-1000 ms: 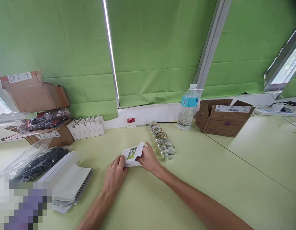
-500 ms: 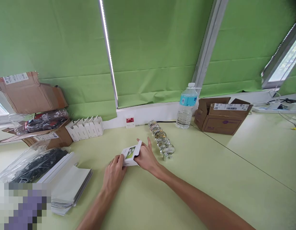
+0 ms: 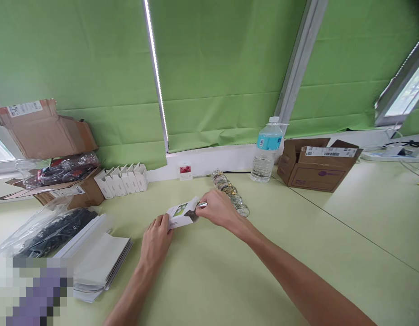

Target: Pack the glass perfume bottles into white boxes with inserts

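Note:
A small white carton (image 3: 180, 215) with a green picture panel lies tilted on the table, its right end open. My left hand (image 3: 157, 237) is closed around the left end of the carton. At the open end, my right hand (image 3: 218, 208) pinches what looks like a silver-capped glass bottle (image 3: 202, 204), partly in the opening; most of it is hidden by the fingers and carton. Just behind my right hand runs a row of round glass bottles (image 3: 230, 189), its near end partly covered by the hand.
White cartons (image 3: 121, 181) stand in a row at back left, beside stacked cardboard boxes (image 3: 83, 190). Flattened white card (image 3: 101, 258) and a dark plastic-wrapped bundle (image 3: 56, 231) lie left. A water bottle (image 3: 265, 156) and open cardboard box (image 3: 318, 167) stand at back right.
My right hand has moved back from inside the carton's open end, up and to the right, and a silver cap now shows in its fingers. The carton has shifted slightly left with my left hand.

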The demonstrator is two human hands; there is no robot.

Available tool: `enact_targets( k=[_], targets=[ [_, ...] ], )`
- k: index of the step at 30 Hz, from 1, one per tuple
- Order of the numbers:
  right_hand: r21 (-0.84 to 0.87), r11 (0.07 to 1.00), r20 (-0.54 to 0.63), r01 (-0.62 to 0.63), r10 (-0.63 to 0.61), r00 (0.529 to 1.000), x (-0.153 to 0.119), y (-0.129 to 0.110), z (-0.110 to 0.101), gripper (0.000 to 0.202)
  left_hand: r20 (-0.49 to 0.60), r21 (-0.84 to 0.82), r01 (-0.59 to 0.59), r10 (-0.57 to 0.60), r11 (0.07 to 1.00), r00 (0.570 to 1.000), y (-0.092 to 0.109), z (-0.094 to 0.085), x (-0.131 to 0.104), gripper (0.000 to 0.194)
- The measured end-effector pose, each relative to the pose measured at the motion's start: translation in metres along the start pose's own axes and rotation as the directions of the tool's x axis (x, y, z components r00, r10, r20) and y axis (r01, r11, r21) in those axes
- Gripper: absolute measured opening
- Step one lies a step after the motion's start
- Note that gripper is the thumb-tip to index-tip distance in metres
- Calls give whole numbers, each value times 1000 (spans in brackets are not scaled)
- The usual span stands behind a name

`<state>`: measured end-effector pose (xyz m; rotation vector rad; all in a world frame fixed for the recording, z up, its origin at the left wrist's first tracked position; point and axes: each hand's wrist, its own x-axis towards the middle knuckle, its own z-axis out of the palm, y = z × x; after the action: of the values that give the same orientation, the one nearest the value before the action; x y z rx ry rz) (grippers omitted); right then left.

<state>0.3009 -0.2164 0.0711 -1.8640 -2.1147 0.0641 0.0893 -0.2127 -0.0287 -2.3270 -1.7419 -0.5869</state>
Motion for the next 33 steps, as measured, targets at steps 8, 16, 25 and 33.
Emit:
enact_targets(
  k=[8,16,25,33],
  targets=[
    [-109,994,55,15,-9,998,-6,16,-25,13,8,83,56,-57,995,998,-7,-1,1,24],
    [-264,960,163,97,-54,985,-15,10,-28,13,21,47,32,-33,998,999,5,-3,-2,40],
    [-319,915,226,248,-181,957,-29,-11,-26,9,-175,-159,-212,183,964,967,31,-18,-12,36],
    [-232,930,220,286,-236,947,-33,-26,-15,9,134,-473,-105,189,875,973,58,-14,-26,29]
  ],
)
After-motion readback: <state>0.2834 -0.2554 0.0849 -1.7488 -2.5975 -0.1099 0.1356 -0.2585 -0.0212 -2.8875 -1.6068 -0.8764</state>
